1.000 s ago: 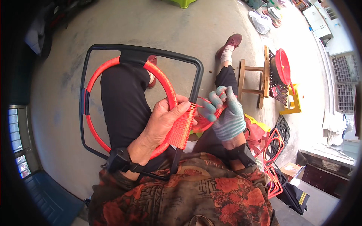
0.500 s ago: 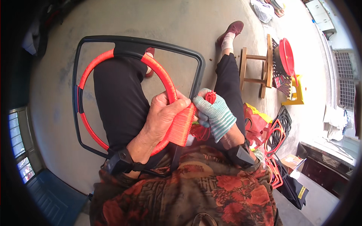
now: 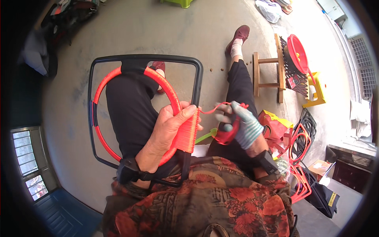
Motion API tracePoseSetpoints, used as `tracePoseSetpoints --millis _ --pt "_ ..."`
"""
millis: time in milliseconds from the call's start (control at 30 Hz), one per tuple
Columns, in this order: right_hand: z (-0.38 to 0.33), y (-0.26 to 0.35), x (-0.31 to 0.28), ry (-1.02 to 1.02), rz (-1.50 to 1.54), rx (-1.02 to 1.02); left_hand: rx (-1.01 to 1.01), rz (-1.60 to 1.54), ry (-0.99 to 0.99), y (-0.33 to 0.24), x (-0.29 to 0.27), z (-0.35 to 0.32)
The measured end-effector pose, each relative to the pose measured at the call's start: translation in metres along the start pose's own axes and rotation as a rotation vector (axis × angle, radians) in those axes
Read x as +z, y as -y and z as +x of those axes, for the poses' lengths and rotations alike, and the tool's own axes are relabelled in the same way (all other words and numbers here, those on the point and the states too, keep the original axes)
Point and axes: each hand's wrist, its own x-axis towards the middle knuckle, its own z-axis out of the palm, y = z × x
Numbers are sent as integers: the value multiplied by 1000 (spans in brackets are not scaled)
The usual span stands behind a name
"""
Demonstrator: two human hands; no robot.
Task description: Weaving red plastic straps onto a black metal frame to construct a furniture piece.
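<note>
Across my lap lies a black rounded frame (image 3: 198, 75) with a ring (image 3: 167, 90) joined inside it, wrapped in orange-red cord with black stretches left bare. A wide, closely wound orange-red section (image 3: 188, 136) bridges the ring and the frame's right side. My bare left hand (image 3: 170, 125) is closed around this section, thumb on top. My right hand (image 3: 245, 125), in a pale striped glove, is blurred by motion and holds a bundle of red cord (image 3: 227, 136). A thin strand runs from that bundle to the wound section's top edge.
A light green strip (image 3: 206, 136) shows between my hands. To the right stand a wooden stool frame (image 3: 281, 73), a red basket (image 3: 298, 53) and a yellow stool (image 3: 319, 93). Red bags (image 3: 275, 130) and more cord-wrapped frames (image 3: 301, 183) lie beside my leg.
My right hand has moved right, away from the wound section, drawing a strand of cord out between them. My left hand keeps its grip. The view has shifted slightly.
</note>
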Motion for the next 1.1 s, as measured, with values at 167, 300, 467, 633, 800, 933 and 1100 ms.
tracePoseSetpoints --millis 167,300,467,633,800,933,1100 --pt "-41 30 -60 56 -406 -126 43 150 48 -22 15 -8" --pt "-52 26 -90 -73 -339 -154 -11 328 231 -67 53 -23" --pt "-52 20 -106 62 -127 -224 208 499 573 -88 96 -36" --pt "-52 21 -104 35 -33 -257 222 430 318 -73 110 -41" --pt "-53 21 -109 153 -70 -254 363 326 258 -43 68 -34" --pt "-56 16 -98 146 -187 -250 338 209 128 -17 23 -27" --pt "-60 9 -88 98 -395 -237 287 33 89 7 -16 -19"
